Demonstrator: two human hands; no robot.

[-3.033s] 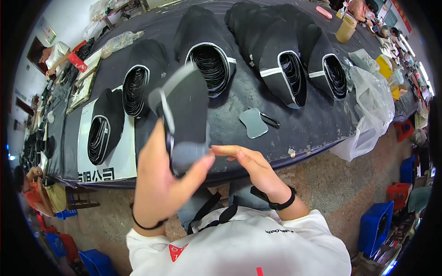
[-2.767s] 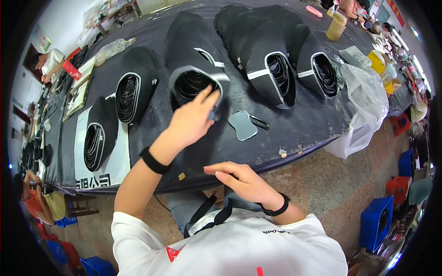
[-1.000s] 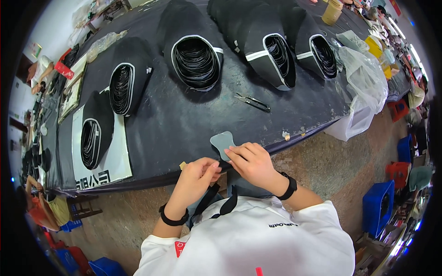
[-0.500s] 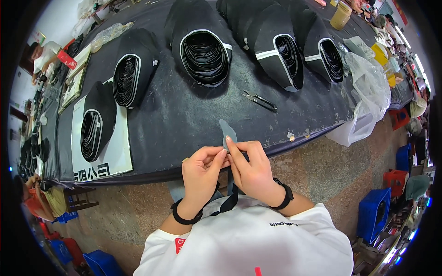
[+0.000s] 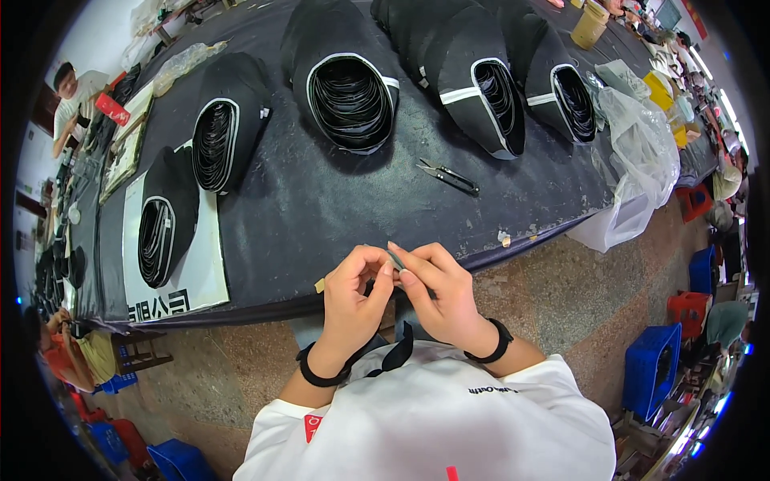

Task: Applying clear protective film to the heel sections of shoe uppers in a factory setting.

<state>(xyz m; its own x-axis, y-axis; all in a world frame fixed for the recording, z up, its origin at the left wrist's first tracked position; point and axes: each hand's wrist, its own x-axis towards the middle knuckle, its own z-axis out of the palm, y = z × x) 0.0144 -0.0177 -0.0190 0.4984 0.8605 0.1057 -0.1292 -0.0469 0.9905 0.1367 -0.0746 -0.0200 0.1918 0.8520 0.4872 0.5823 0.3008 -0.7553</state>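
Both my hands meet at the table's near edge, pinching a small grey-green piece of thin material (image 5: 395, 260). My left hand (image 5: 354, 289) has thumb and forefinger closed on its left side. On the other side my right hand (image 5: 441, 293) grips it between thumb and fingers. Most of the piece is hidden by the fingertips, and only a narrow strip shows. Beyond the hands, a pair of black thread snips (image 5: 451, 176) lies on the dark table (image 5: 321, 216). Nested stacks of black shoe uppers with white edging, such as the middle stack (image 5: 353, 104), lie farther back.
A clear plastic bag (image 5: 638, 160) hangs over the table's right edge. A white printed board (image 5: 200, 256) lies under the stack at left. A blue crate (image 5: 651, 371) stands on the floor at right. Another person (image 5: 74, 100) is at the far left.
The grey-green piece stood up above my fingers before; now it is turned or folded down between them. My hands have shifted slightly. The person at far left has straightened up.
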